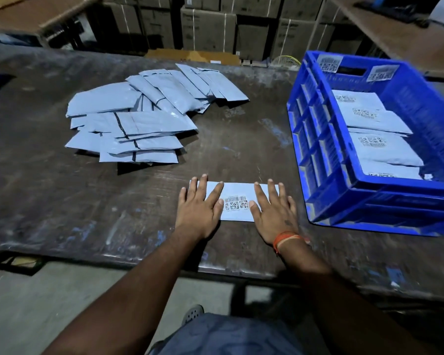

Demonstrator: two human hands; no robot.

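Two hands on one packet [239, 189], which lies flat near the front edge of the table [87, 201]. The left hand [199, 206] covers the packet's left end and the right hand [273, 208] its right end. Neither grip closes on anything: all fingers are straight and spread, palms down, pressing the packet against the table. One barcode label [236, 204] shows on the packet between the two hands. One orange thread band [286, 239] circles the right wrist, just nearer than the packet. To the right of the packet, close but not touching, stands one blue crate [315, 139]; it holds at least four labelled packets, and two labels are stuck on its far wall. Beyond the packet and to its left, well apart, lies one loose pile [139, 124] of more than ten unlabelled packets, overlapping too much for an exact count. Farthest beyond the packet, behind the table, stacked cartons [208, 26] stand in rows.
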